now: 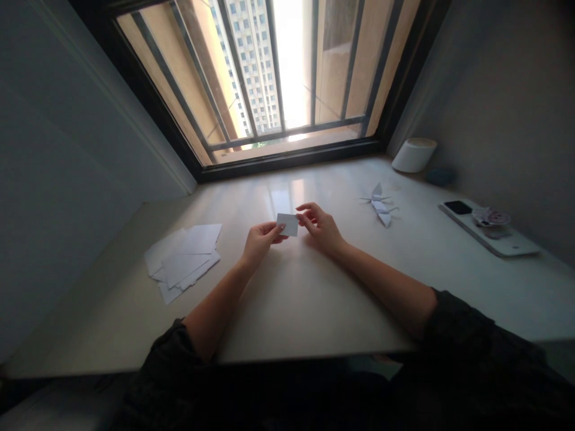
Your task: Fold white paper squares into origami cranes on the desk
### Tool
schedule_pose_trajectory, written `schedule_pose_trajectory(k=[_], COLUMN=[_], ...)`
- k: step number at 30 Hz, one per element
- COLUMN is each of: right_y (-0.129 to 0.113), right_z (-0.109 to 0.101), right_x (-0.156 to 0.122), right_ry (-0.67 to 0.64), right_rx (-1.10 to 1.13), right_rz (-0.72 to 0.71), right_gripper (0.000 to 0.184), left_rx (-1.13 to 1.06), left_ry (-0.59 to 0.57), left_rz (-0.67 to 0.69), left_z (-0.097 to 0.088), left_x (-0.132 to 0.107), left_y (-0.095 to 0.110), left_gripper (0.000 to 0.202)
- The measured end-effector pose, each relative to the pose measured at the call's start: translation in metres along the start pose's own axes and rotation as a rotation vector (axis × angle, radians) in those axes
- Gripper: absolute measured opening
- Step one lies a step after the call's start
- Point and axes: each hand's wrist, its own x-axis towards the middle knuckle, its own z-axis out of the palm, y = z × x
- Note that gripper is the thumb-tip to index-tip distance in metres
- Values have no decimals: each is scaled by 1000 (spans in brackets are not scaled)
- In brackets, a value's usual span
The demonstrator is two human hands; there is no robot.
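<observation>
A small folded square of white paper [288,223] is held up in front of me, a little above the white tabletop. My left hand [261,239] pinches its left side, with the thumb on top and the fingers beneath. At the paper's upper right corner is my right hand [320,226], its thumb and a finger closed on that edge while the index finger lifts away. To the left lies a loose pile of white paper sheets [193,254]. Over on the right rest white folded paper cranes [380,205]; whether one or two, I cannot tell.
A phone [507,242] with a round decorated grip [491,216] lies at the right. Behind it are a white slanted cylinder [414,154] and a dark bluish object [439,175] by the wall. A barred window [287,161] borders the far edge.
</observation>
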Motion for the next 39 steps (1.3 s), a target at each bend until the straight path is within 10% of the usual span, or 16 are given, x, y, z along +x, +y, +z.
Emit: schedule_pose_trajectory(k=[12, 39], right_y=[5, 0], right_z=[1, 1], right_x=[2, -1], right_ry=[-248, -39], right_rx=[296, 42], right_rz=[24, -15], right_gripper=[48, 29], left_rx=[-145, -6], left_ry=[57, -24], left_rz=[-53, 47], left_z=[0, 6], left_x=[3, -2], left_y=[-2, -1], left_gripper=[46, 44])
